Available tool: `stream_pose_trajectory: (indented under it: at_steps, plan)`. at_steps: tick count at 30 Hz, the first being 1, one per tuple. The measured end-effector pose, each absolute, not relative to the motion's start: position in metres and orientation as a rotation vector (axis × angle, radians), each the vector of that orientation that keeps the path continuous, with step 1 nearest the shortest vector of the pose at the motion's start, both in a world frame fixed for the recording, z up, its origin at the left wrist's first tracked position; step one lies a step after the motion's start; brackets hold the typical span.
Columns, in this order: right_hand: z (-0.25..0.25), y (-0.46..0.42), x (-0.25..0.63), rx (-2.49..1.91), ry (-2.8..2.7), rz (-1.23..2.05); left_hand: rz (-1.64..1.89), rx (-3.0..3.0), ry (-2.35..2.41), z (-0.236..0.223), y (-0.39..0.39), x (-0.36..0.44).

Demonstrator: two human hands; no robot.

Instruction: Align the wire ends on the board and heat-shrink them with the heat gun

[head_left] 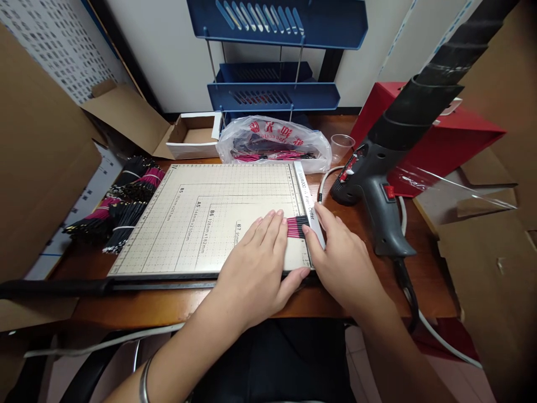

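Observation:
A row of red and black wires lies side by side on the cream board of a paper cutter. The black ends reach the cutter's metal ruler edge. My left hand lies flat over the other part of the wires, fingers outstretched, and hides them. At the ruler edge, my right hand has its thumb by the black wire ends and its index finger further up, apart from the thumb; its other fingers are partly hidden. The cutter's black handle lies low along the front edge.
Bundled wires are piled left of the cutter. Behind it are a clear plastic bag of wires, a small box, a plastic cup and a blue rack. A heat gun stands at the right, before a red box.

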State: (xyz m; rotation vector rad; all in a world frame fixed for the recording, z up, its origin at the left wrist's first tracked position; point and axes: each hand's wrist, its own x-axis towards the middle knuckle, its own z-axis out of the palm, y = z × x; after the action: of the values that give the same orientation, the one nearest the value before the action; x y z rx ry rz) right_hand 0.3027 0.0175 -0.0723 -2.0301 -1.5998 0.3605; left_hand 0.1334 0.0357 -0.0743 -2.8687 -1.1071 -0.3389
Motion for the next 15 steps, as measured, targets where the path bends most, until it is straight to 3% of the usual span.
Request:
stream_pose_trajectory:
  at_steps: [15]
  plan:
    - [-0.059,0.027,0.304,-2.002,-1.574,0.481,-0.319,-2.89,-1.148,-0.075,0.034,0.135]
